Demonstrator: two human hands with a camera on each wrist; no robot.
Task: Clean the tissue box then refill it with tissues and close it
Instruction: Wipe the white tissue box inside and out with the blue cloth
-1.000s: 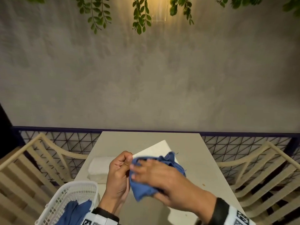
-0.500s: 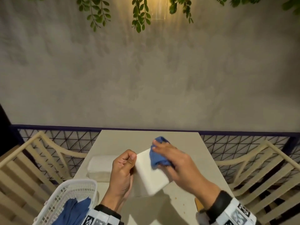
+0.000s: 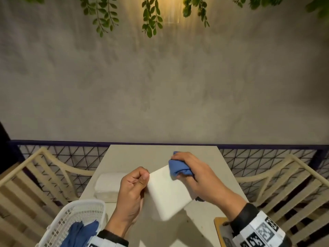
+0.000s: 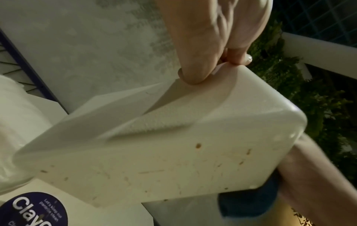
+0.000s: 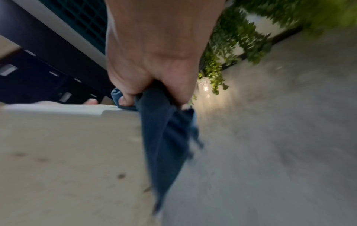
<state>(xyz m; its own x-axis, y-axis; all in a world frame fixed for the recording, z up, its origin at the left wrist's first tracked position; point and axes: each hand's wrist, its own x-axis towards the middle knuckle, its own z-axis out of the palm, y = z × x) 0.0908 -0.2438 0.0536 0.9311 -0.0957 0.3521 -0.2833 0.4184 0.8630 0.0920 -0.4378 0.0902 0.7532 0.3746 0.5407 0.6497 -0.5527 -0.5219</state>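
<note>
A grey wall (image 3: pixel 160 90) rises beyond the hands, lit from the top by a warm lamp (image 3: pixel 170 16) among hanging leaves (image 3: pixel 151 20). Below it runs a dark mesh railing (image 3: pixel 71 154). The pale counter (image 3: pixel 135 157) lies under the hands, with a slatted cream chair (image 3: pixel 26 184) on each side.

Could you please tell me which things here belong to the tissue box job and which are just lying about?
In use:
- tissue box, pinched by left hand
- blue cloth, gripped by right hand
- tissue pack

Lying about:
- white basket with blue cloths
- chairs
</note>
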